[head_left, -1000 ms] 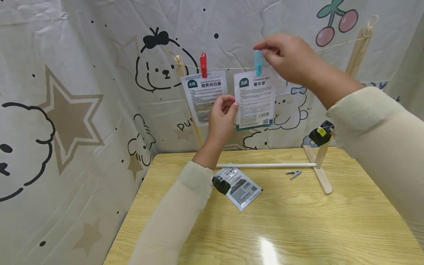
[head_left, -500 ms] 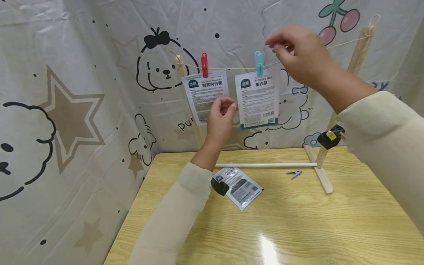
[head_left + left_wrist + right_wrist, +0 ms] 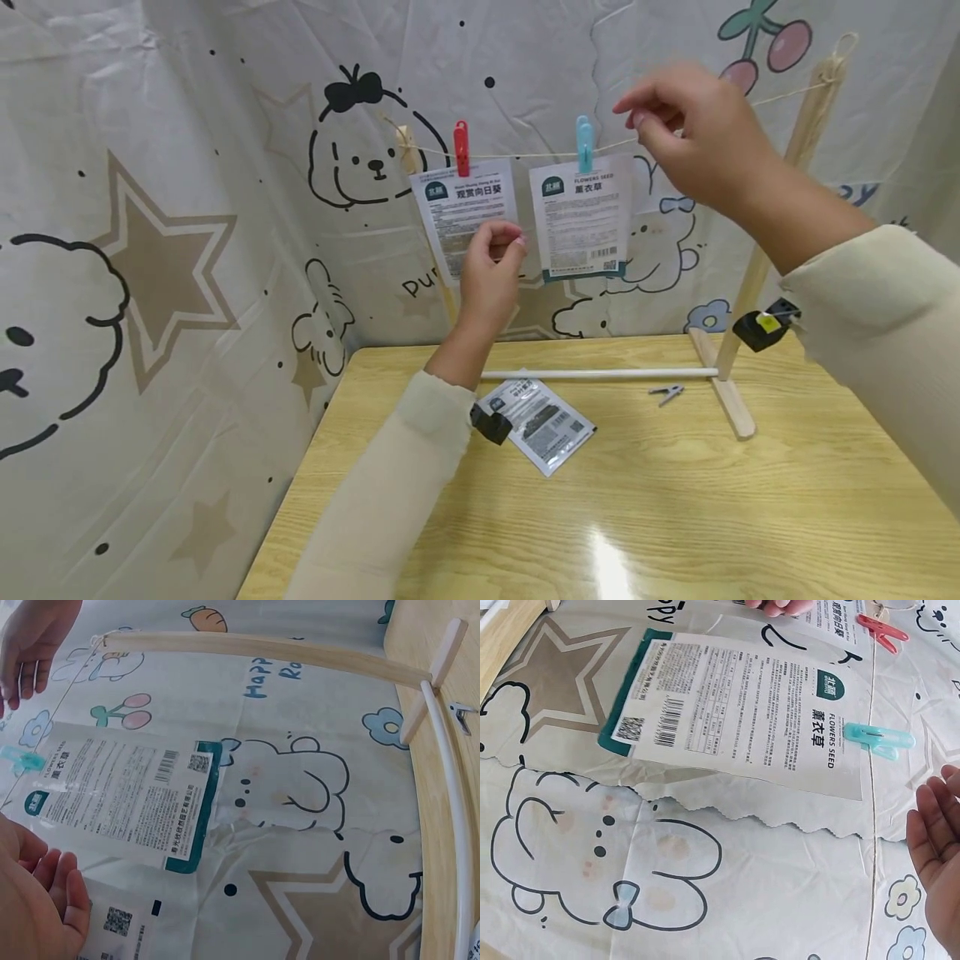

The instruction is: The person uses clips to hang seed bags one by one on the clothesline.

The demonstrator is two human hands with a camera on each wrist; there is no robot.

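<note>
A seed packet [image 3: 581, 221] marked FLOWERS SEED hangs from a thin string [image 3: 536, 156], held by a light blue clothespin [image 3: 585, 143]. Left of it, a red clothespin [image 3: 461, 148] holds a second seed packet [image 3: 463, 207] on the same string. My left hand [image 3: 491, 275] is empty, fingers loosely bent, in front of the second packet's lower right part and apart from the first. Up and right of the blue clothespin hovers my right hand [image 3: 701, 137], also empty. The right wrist view shows that hand's fingers [image 3: 934, 825] clear of the blue clothespin [image 3: 879, 740].
The string runs to a wooden post [image 3: 813, 125] with a flat foot [image 3: 733, 408]. A white rod [image 3: 615, 374] joins the stand low down. On the wooden table [image 3: 675, 500] lie another packet [image 3: 551, 429] and a grey clothespin [image 3: 666, 392]. A printed cloth hangs behind.
My right hand has let go of the blue clothespin and moved up and right. The left hand has come away from the hanging packet's edge, slightly left and down.
</note>
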